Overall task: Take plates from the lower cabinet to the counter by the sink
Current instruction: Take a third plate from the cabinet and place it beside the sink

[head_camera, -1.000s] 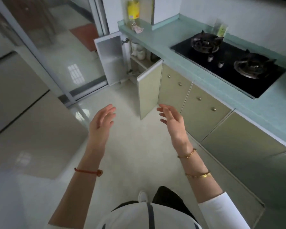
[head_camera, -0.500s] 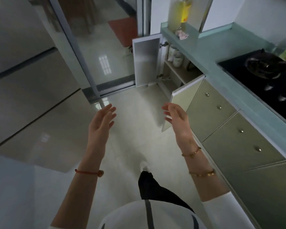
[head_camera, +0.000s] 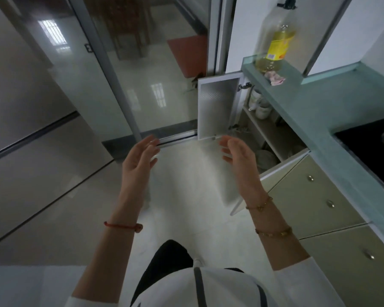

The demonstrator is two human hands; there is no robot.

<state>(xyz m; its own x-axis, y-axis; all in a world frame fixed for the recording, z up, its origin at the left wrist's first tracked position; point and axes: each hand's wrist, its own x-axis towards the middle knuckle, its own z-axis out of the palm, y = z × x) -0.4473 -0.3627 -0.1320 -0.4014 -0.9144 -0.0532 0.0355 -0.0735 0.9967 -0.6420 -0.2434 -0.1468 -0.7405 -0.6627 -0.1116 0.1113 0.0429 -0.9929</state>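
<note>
- Sliding glass door (head_camera: 111,85): far left, metal-framed, its track meeting the pale floor (head_camera: 186,218).
- My left hand (head_camera: 140,162): raised over the floor, fingers loosely extended, palm turned inward, holding nothing. Red cord (head_camera: 123,226) on the wrist.
- White cabinet door (head_camera: 217,107): swung wide open, beyond my fingertips.
- My right hand (head_camera: 239,160): level with the left, palm facing it, fingers relaxed, empty. Two gold bracelets (head_camera: 258,203) on the forearm.
- Lower cabinet (head_camera: 266,129): open beneath the tabletop, its near door (head_camera: 282,171) ajar beside my right hand. Mugs (head_camera: 261,105) stand on the upper shelf.
- Plates (head_camera: 267,159): a round pale stack on the bottom shelf, dim, so I cannot count them. Neither of my hands touches them.
- Oil bottle (head_camera: 275,45): upright at the far end of the tabletop (head_camera: 319,103). Black hob (head_camera: 370,147) at the right edge.
</note>
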